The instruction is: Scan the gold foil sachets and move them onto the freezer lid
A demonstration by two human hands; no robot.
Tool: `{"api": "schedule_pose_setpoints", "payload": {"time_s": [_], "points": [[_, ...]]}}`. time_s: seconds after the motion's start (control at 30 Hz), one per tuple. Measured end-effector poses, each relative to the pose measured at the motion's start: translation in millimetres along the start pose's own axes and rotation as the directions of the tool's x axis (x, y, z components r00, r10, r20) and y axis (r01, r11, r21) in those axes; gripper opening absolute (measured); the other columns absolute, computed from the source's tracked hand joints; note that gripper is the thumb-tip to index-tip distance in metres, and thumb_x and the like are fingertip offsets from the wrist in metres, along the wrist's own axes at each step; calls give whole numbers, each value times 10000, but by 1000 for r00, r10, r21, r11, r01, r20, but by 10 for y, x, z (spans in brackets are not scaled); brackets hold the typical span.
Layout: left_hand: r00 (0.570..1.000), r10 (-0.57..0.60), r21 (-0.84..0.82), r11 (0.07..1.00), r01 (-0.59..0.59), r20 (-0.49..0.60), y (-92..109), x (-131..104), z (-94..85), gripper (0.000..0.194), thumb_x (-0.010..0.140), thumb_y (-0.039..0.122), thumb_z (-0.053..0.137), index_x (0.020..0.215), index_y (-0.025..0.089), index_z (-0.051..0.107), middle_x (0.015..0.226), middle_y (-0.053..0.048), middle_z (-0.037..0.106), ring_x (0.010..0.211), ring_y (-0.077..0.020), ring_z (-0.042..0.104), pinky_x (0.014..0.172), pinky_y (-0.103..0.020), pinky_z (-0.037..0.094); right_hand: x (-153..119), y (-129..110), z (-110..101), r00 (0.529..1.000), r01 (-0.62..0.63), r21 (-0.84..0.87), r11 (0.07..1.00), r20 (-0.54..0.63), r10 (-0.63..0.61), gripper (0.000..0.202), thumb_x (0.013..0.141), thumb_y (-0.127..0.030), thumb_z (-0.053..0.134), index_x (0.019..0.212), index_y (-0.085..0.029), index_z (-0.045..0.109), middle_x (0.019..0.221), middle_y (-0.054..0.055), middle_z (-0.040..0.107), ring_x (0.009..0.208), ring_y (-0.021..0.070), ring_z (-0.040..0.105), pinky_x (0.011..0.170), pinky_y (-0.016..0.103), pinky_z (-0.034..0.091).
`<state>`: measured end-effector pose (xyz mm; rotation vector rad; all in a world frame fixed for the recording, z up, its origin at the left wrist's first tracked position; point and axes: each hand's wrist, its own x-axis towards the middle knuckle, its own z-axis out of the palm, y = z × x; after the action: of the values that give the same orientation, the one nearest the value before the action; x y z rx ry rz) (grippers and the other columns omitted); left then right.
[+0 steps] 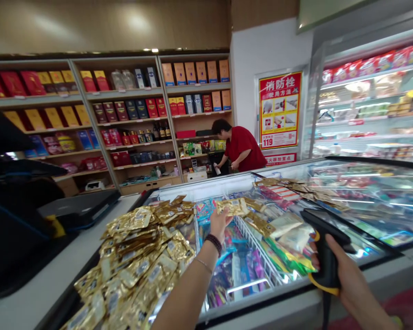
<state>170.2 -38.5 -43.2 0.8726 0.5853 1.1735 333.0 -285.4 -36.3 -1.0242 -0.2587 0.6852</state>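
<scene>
My left hand (220, 224) reaches out over the glass-topped freezer (242, 300), its fingers closed on a gold foil packet (232, 207). At the right, my right hand (342, 261) is wrapped round the handle of a black and yellow barcode scanner (326, 252), whose head points to the upper left. A big heap of gold packets (141, 256) lies on the glass to the left of my left arm. Farther back on the right, a smaller spread of gold packets (303, 188) rests on the glass. Bagged goods and white wire baskets (254, 247) show through the lid.
Beyond the freezer a person in a red shirt (246, 149) bends over near the shelves (131, 121) of boxed bottles. A dark device (79, 208) stands on the counter (27, 284) at the left. A lit display fridge (375, 105) is at the far right.
</scene>
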Motion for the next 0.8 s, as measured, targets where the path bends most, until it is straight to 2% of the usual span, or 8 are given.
{"api": "schedule_pose_setpoints", "payload": {"time_s": [0.1, 0.23, 0.33, 0.4, 0.53, 0.7, 0.8], "points": [[995, 0, -46, 999, -4, -96, 175, -160, -283, 177, 858, 166, 824, 910, 206, 659, 932, -52, 770, 894, -184, 768, 1067, -453, 575, -8, 58, 98, 999, -52, -14, 999, 2, 52, 569, 589, -588, 909, 934, -211, 660, 697, -23, 607, 468, 104, 496, 371, 215, 422], [996, 23, -119, 992, -34, -92, 324, -333, -462, 147, 891, 181, 797, 941, 207, 661, 977, -56, 773, 962, -192, 774, 1113, -450, 550, -96, 159, 315, 997, -28, -141, 990, 68, 38, 577, 598, -644, 896, 887, -218, 635, 703, -9, 628, 470, 113, 493, 362, 221, 383], [997, 54, -135, 989, -62, -56, 400, -399, -464, 172, 884, 208, 812, 980, 201, 669, 998, -66, 775, 1012, -215, 773, 1123, -465, 543, -232, 220, 508, 981, 43, -310, 950, 192, 18, 598, 648, -735, 840, 834, -209, 624, 627, 9, 624, 471, 132, 506, 399, 240, 398], [997, 75, -119, 990, -77, -23, 440, -417, -441, 211, 871, 229, 830, 1016, 201, 679, 1013, -69, 780, 1041, -230, 770, 1128, -482, 539, -347, 249, 639, 959, 129, -404, 905, 284, -10, 599, 725, -784, 758, 805, -205, 626, 538, 3, 577, 456, 141, 500, 427, 252, 408], [997, 62, -67, 996, -59, 46, 489, -425, -424, 192, 885, 240, 810, 1033, 192, 697, 1078, -95, 802, 1037, -233, 772, 1121, -493, 544, -520, 294, 870, 910, 303, -510, 805, 407, -84, 568, 824, -781, 644, 806, -214, 622, 491, -17, 545, 439, 145, 498, 446, 261, 397], [997, 60, -64, 996, -57, 44, 483, -398, -486, 147, 886, 234, 810, 959, 186, 692, 1098, -87, 791, 1026, -210, 762, 1125, -476, 547, -541, 355, 1036, 893, 361, -641, 677, 446, -53, 603, 784, -842, 570, 757, -240, 602, 488, 15, 587, 449, 189, 560, 489, 311, 449], [997, 67, -64, 996, -64, 38, 462, -373, -514, 193, 860, 250, 843, 962, 190, 690, 1071, -74, 778, 1023, -208, 755, 1126, -480, 549, -586, 378, 1096, 894, 383, -641, 665, 438, -93, 598, 788, -846, 559, 743, -251, 590, 475, 7, 574, 441, 197, 566, 484, 315, 444]]}}
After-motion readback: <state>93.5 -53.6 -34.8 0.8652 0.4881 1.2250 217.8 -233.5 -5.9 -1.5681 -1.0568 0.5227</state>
